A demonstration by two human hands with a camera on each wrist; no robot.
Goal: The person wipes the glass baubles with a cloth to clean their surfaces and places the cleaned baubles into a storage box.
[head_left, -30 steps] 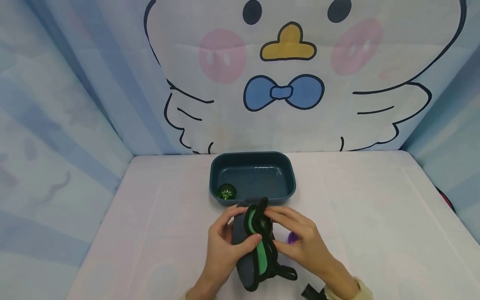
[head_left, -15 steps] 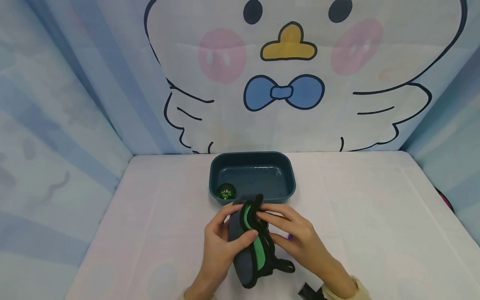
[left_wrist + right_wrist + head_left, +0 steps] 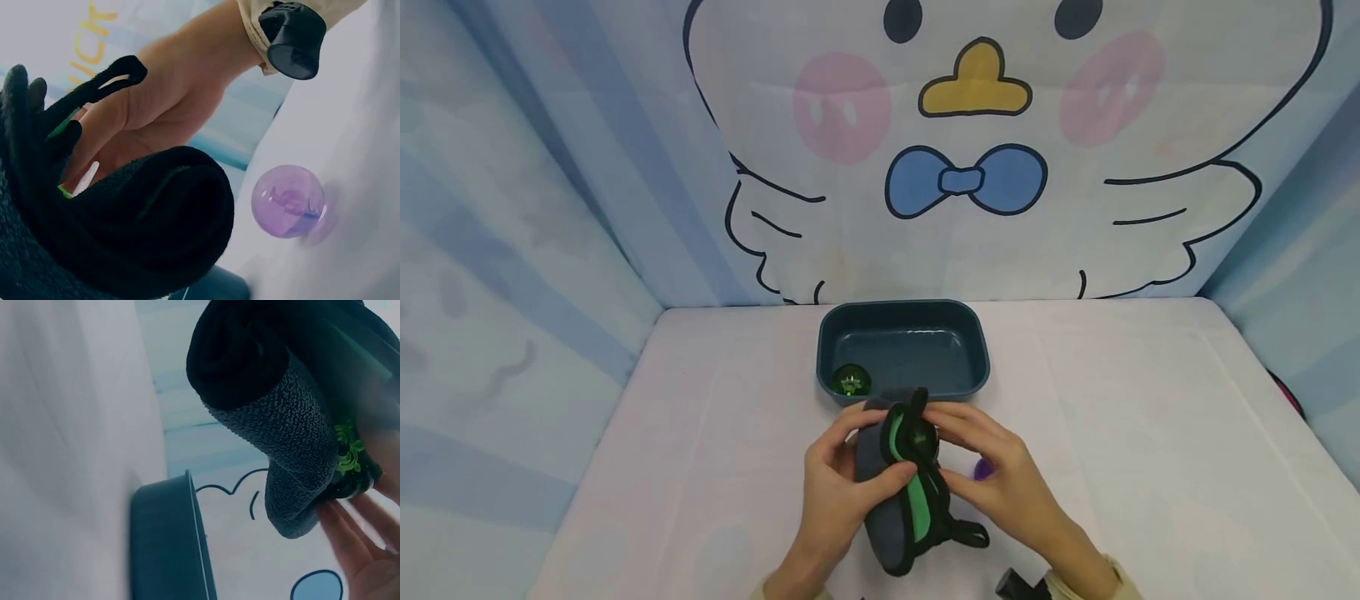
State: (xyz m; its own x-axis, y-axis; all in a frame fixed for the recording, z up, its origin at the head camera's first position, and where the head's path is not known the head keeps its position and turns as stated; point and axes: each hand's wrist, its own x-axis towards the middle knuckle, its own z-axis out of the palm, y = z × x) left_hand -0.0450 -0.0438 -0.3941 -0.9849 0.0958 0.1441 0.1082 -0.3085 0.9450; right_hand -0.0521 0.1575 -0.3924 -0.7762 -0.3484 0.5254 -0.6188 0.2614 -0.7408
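Note:
A folded, dark grey terry cloth with black trim, green strips and black loops is held upright above the table in front of the tub. My left hand grips it from the left, thumb over the green strip. From the right, my right hand pinches a clear dark-green ball at the cloth's folds. The right wrist view shows this ball with a bright green pattern, between the cloth and the fingertips. Part of it is hidden by the folds.
A dark teal tub stands just beyond the hands, with another green ball in its near left corner. A clear purple ball rests on the white table, partly behind my right hand. A black device sits at my right wrist.
The cloth and both hands have shifted slightly left and away from me. The right fingers have moved a little at the folds, and the green ball shows more than half a second ago.

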